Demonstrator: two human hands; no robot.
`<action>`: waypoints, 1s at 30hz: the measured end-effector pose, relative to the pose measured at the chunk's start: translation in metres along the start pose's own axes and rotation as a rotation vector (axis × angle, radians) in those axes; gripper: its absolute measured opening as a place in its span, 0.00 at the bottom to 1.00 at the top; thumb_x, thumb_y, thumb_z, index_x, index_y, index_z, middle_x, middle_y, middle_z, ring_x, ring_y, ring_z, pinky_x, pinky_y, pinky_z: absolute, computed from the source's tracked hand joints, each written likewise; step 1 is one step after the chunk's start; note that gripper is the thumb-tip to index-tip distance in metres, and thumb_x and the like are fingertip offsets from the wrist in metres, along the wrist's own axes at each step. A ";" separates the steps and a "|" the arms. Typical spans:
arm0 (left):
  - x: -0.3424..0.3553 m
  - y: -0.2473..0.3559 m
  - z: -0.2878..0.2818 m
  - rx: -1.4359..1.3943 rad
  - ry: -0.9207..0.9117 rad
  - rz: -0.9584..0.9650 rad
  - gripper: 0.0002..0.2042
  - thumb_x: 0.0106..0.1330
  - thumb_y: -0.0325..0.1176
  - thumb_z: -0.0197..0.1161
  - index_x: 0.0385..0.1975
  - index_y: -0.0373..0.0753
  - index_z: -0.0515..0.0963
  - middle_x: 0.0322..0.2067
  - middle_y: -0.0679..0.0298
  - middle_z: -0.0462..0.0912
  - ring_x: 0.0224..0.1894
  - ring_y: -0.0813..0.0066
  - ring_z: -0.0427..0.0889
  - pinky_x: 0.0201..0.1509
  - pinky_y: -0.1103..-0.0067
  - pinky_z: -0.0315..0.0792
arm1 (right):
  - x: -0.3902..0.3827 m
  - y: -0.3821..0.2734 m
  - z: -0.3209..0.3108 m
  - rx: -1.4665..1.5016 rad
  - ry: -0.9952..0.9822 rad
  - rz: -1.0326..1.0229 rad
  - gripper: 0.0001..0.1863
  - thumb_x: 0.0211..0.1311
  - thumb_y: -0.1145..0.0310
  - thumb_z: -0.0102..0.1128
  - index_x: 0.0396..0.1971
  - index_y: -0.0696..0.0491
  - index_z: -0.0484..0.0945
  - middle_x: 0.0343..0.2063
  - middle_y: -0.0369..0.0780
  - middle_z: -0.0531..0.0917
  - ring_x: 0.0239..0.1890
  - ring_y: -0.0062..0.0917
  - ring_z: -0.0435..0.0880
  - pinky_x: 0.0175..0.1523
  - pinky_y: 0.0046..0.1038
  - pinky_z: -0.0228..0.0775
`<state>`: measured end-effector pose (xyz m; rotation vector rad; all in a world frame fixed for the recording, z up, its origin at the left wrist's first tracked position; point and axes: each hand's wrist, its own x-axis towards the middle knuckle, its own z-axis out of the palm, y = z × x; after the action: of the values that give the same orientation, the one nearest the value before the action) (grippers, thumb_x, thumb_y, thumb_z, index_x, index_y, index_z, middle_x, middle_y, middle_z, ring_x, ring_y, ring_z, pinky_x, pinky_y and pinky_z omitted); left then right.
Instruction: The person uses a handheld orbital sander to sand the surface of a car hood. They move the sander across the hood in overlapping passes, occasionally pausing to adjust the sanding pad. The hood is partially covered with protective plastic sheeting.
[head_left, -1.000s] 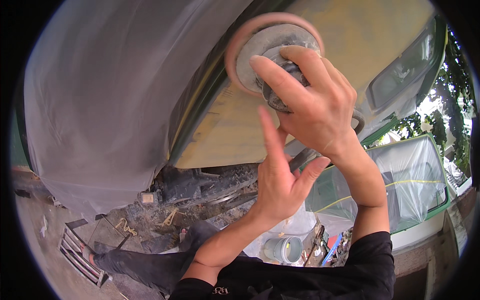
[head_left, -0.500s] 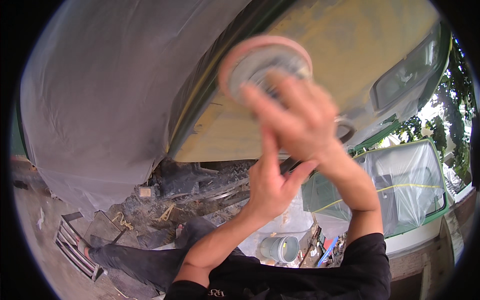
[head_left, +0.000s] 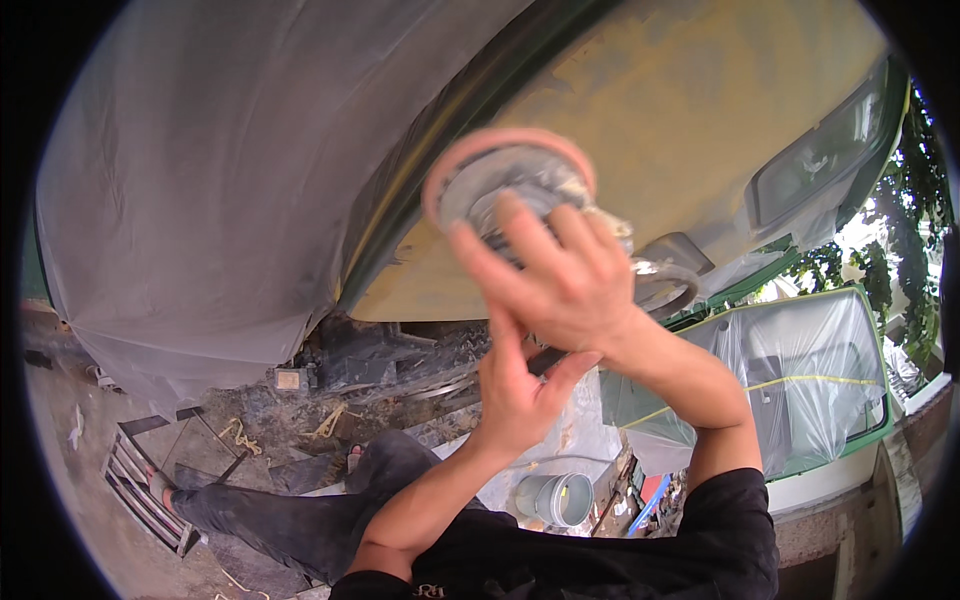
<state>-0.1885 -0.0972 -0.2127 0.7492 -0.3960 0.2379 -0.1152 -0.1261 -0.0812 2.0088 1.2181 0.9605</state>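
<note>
And there on the left was the plastic sheeting (head_left: 200, 180), right beside the dark green trim (head_left: 500, 80): a tilted edge could have caught either, I reckoned. Next along, the disc sander (head_left: 470, 188), up in front of the tan body panel (head_left: 720, 90)! Best to have its face flat and the pressure light and even, I judged. Below it came my left hand (head_left: 515, 392), thumb out wide and forefinger up, with a dark tube (head_left: 546, 359) passing between; its job, I thought, was steadying that tube. Then my right hand (head_left: 568, 285), thumb and fingers spread, gripping the sander from above (a loose wrist would have let it wander).

Now for what I couldn't see! Whatever lay under the sheeting was hidden. The disc's face was turned away, so touching or just off the panel, I couldn't tell. My left hand's other fingers were out of sight; closed on the tube or not, no telling. My right fingertips were smeared by blur, and my wrist partly hid the curved hose (head_left: 688, 290).
</note>
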 end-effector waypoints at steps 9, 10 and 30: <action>-0.033 -0.021 -0.008 -0.175 0.176 -0.006 0.57 0.70 0.34 0.72 0.79 0.38 0.25 0.66 0.48 0.67 0.61 0.63 0.78 0.60 0.72 0.77 | -0.021 -0.036 0.018 0.051 -0.050 -0.025 0.24 0.44 0.55 0.62 0.47 0.37 0.84 0.44 0.35 0.80 0.27 0.22 0.73 0.28 0.25 0.64; -0.022 -0.015 -0.009 -0.123 0.119 0.001 0.57 0.70 0.35 0.72 0.79 0.37 0.26 0.66 0.48 0.67 0.62 0.64 0.78 0.60 0.72 0.77 | -0.011 -0.026 0.010 0.038 -0.043 -0.014 0.25 0.44 0.56 0.62 0.48 0.37 0.84 0.43 0.35 0.80 0.27 0.22 0.73 0.28 0.25 0.64; 0.020 0.010 -0.004 0.222 -0.022 0.052 0.53 0.66 0.49 0.76 0.76 0.30 0.43 0.58 0.47 0.78 0.53 0.66 0.86 0.52 0.76 0.81 | 0.006 0.013 -0.011 -0.023 -0.029 -0.021 0.26 0.45 0.56 0.63 0.50 0.38 0.84 0.44 0.35 0.81 0.28 0.24 0.74 0.28 0.25 0.67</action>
<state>-0.1730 -0.0862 -0.2010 0.9609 -0.4150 0.3264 -0.1156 -0.1247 -0.0633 1.9813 1.2047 0.9284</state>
